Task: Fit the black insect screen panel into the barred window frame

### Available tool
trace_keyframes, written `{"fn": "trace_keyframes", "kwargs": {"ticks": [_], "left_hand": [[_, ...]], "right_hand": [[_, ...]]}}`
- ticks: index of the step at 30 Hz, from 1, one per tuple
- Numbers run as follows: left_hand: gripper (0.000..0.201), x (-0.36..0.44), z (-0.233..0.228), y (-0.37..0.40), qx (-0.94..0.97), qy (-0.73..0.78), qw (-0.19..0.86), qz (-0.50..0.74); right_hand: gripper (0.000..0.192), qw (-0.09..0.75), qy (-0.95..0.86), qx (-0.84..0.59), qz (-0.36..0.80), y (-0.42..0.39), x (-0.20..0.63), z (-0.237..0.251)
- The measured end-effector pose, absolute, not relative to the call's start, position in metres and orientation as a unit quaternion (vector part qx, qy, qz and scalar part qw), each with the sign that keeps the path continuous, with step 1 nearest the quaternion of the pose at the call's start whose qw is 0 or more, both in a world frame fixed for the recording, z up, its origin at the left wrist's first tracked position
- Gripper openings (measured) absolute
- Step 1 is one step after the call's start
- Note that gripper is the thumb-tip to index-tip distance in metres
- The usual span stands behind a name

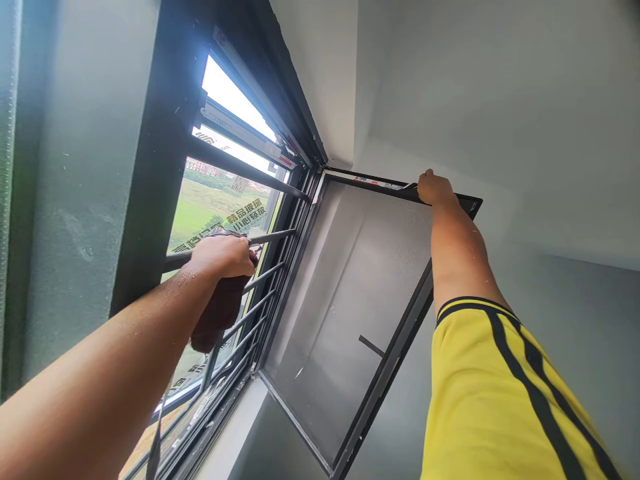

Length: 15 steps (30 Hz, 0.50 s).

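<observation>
Gripping a cloth (219,313) on a bar (274,236) with the left hand (223,255), and the top of the open panel (367,280) with the right hand (437,187). Best to hold the panel still, pressing the cloth tight.

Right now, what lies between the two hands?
In the head view, window bars, the dark window frame and part of the open mesh panel lie between them.

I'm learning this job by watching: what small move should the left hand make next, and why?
I'd probably slide the left hand along the window bar toward the open screen sash: it holds a dark cloth at that bar, and the bar's stretch nearer the sash is uncovered. The right hand is up at the sash's top rail.
</observation>
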<state>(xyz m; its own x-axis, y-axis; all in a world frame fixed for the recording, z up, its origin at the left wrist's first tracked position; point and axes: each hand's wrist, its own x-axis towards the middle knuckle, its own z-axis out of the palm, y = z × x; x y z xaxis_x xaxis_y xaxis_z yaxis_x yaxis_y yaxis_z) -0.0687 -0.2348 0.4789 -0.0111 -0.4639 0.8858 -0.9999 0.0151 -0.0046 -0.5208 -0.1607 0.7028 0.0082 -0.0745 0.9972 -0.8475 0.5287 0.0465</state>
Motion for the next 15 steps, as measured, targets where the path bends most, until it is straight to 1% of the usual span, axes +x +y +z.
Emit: {"fn": "trace_keyframes", "kwargs": {"ticks": [5, 9, 12, 15], "left_hand": [[0.041, -0.069, 0.478, -0.234, 0.601, -0.611, 0.364, 0.365], [0.041, -0.071, 0.478, -0.232, 0.601, -0.610, 0.361, 0.369], [0.042, -0.071, 0.477, -0.232, 0.602, -0.609, 0.360, 0.370], [0.042, -0.070, 0.478, -0.233, 0.599, -0.609, 0.363, 0.372]], "right_hand": [[0.048, 0.595, -0.585, 0.367, 0.411, -0.167, -0.524, 0.703], [0.054, 0.573, -0.556, 0.369, 0.475, -0.171, -0.524, 0.708], [0.056, 0.566, -0.530, 0.391, 0.496, -0.172, -0.523, 0.708], [0.049, 0.555, -0.513, 0.430, 0.494, -0.173, -0.521, 0.707]]}}
